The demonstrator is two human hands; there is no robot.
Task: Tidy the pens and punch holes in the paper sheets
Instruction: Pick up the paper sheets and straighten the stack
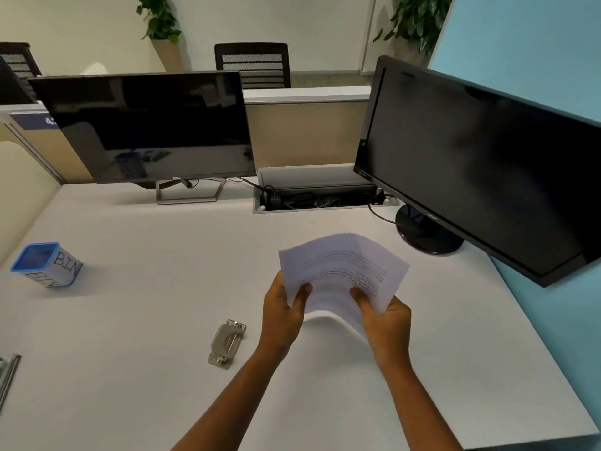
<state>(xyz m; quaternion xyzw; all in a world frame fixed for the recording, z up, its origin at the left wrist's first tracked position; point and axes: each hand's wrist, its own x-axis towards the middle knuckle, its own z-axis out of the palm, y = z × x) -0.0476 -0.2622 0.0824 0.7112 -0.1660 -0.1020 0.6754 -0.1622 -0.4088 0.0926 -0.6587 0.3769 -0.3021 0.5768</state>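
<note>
Both my hands hold printed white paper sheets [341, 265] above the middle of the white desk [130, 320]. My left hand [284, 315] grips the near left edge with the thumb on top. On the near right edge sits my right hand [387, 323], thumb also on top. The sheets bend, and the bottom edge curls downward. A grey metal hole punch [226, 343] lies on the desk to the left of my left hand. A blue-rimmed container labelled BIN [47, 265] stands at the far left. No pens are in sight.
Two dark monitors stand at the back, one on the left [153, 128] and one on the right [481, 170]. Between them is an open cable tray [318, 196]. A metal object [8, 375] shows at the left edge. A blue wall [553, 304] borders the desk's right side.
</note>
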